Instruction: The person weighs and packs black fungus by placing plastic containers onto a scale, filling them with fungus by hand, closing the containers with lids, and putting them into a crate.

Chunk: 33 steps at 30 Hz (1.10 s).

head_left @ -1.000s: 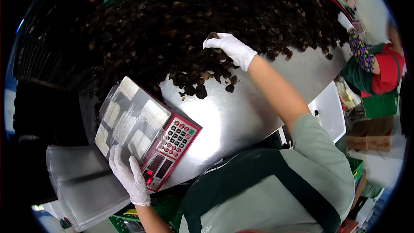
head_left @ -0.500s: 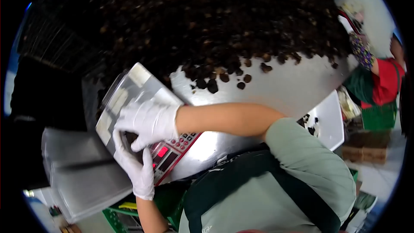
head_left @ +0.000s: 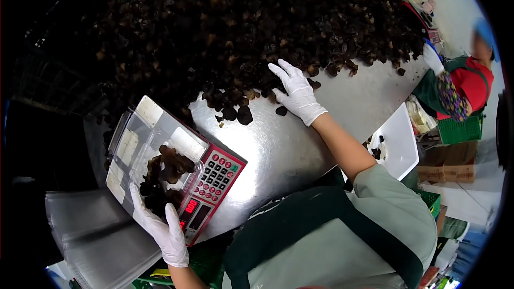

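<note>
My left hand (head_left: 163, 230), in a white glove, curls its thumb and fingers round what looks like a clear plastic bag with dark wood ear mushrooms (head_left: 170, 166) in it. This lies over the pan of a red-framed digital scale (head_left: 214, 179), whose red display is lit. My right hand (head_left: 299, 96), also gloved, is open with its fingers spread. Its fingertips reach the near edge of a large heap of wood ear mushrooms (head_left: 235, 37). Several loose mushroom pieces (head_left: 244, 115) lie to its left on the metal table (head_left: 267, 155).
Flat clear plastic bags (head_left: 107, 235) are stacked left of the scale. A white tub (head_left: 399, 144) with a few dark pieces stands at the right. Beyond it, a person in a red top (head_left: 474, 83) is at the table's far right. Green crates (head_left: 460, 128) and cardboard boxes (head_left: 447, 163) sit below.
My right hand has left the scale and moved right and away from me to the heap. My left hand stays by the scale, and the mushrooms there now show.
</note>
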{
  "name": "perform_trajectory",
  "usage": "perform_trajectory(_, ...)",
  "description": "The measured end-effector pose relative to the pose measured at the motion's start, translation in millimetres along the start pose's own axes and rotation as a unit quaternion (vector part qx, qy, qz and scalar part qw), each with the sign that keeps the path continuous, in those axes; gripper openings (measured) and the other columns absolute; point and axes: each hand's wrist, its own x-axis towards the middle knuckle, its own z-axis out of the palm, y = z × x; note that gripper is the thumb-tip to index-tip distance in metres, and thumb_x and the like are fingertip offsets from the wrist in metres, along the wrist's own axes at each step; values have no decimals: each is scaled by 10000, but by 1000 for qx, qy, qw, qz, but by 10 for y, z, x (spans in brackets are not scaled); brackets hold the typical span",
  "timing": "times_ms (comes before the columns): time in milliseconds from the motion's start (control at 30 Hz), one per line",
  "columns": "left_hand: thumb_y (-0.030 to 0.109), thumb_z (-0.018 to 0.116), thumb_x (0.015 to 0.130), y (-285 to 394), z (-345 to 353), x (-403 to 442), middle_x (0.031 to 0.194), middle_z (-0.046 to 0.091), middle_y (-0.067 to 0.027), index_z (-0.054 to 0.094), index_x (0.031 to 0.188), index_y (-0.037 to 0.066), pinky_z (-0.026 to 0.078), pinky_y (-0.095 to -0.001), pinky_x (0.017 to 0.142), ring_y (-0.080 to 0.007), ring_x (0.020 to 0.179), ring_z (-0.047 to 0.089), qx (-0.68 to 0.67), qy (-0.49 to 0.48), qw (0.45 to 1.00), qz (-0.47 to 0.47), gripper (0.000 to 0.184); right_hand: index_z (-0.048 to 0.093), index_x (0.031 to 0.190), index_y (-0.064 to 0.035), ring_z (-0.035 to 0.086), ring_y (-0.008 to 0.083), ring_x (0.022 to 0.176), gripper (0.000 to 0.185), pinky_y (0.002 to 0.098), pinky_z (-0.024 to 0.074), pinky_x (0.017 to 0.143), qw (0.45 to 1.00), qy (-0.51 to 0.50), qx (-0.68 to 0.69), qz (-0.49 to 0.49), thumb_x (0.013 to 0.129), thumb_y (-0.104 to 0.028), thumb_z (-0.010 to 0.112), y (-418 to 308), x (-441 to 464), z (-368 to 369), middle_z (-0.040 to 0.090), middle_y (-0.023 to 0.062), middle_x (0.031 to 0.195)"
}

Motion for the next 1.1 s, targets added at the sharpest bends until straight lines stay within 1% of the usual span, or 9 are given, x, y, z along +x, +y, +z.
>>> perform_trajectory(167, 63, 578, 903, -3, 12, -6, 1580, 320, -234, 257, 1606, -30, 204, -425, 1240, -337, 1429, 363, 27, 7, 1000, -7, 778, 485, 1529, -282, 308, 385, 1502, 827, 481, 371, 1197, 990, -37, 101, -93, 791, -478, 803, -444, 244, 37, 297, 162, 1657)
perform_trajectory(233, 67, 578, 904, -13, 17, -6, 1586, 324, -232, 265, 1600, -37, 194, -428, 1244, -336, 1447, 348, 18, 13, 1000, -11, 770, 478, 1535, -296, 283, 379, 1521, 843, 475, 362, 1203, 989, -71, -11, -130, 783, -493, 801, -684, 391, 151, 244, 168, 1677)
perform_trajectory(300, 70, 581, 904, -23, 18, -7, 1599, 313, -230, 266, 1598, -40, 184, -431, 1248, -334, 1465, 330, 21, 11, 1000, -2, 770, 543, 1487, -293, 345, 366, 1484, 756, 474, 436, 1145, 987, -45, -40, -150, 797, -487, 785, -803, 524, 251, 273, 140, 1658)
perform_trajectory(367, 69, 577, 905, -36, 14, -8, 1606, 310, -230, 273, 1593, -46, 176, -435, 1251, -336, 1480, 315, 6, 13, 1000, -2, 761, 637, 1391, -264, 459, 332, 1394, 596, 465, 523, 1038, 986, -145, -21, -77, 838, -454, 754, -880, 664, 240, 362, 111, 1587)
perform_trajectory(433, 77, 580, 910, -67, -4, -18, 1606, 322, -228, 293, 1588, -37, 182, -437, 1248, -344, 1472, 324, 45, 8, 999, 11, 745, 758, 1183, -190, 638, 275, 1186, 344, 405, 554, 978, 992, -94, 15, -82, 883, -356, 724, -680, 767, 422, 521, 87, 1462)
perform_trajectory(533, 90, 587, 917, -67, -19, -18, 1605, 333, -227, 311, 1584, -25, 191, -442, 1242, -354, 1464, 330, 64, 2, 998, 15, 730, 799, 1001, -101, 674, 315, 1089, 238, 379, 549, 960, 988, -132, 48, -67, 866, -289, 744, -533, 1006, 299, 650, 105, 1254)
perform_trajectory(767, 104, 596, 921, -52, -53, -22, 1609, 334, -224, 326, 1578, -19, 202, -449, 1234, -364, 1449, 341, 87, -2, 996, 26, 721, 789, 953, -60, 673, 220, 1074, 229, 323, 513, 981, 950, -171, 255, 48, 819, -244, 808, -818, 1076, -197, 727, 70, 1097)
perform_trajectory(933, -37, 525, 904, -87, -58, 15, 1621, 296, -198, 252, 1600, -23, 227, -423, 1249, -296, 1488, 330, 26, -26, 999, 25, 748, 784, 932, -66, 672, 195, 974, 183, 305, 535, 899, 926, -175, 318, -106, 822, -212, 795, -1537, 910, -387, 693, 36, 1061)
perform_trajectory(1100, 16, 632, 854, -113, -13, 9, 1668, 233, -177, 168, 1629, 10, 129, -426, 1272, -309, 1545, 239, -94, 15, 995, 26, 904, 775, 902, -93, 685, 197, 934, 173, 320, 599, 760, 887, -89, 274, -360, 846, -252, 734, -2696, 279, -199, 668, 64, 1105)
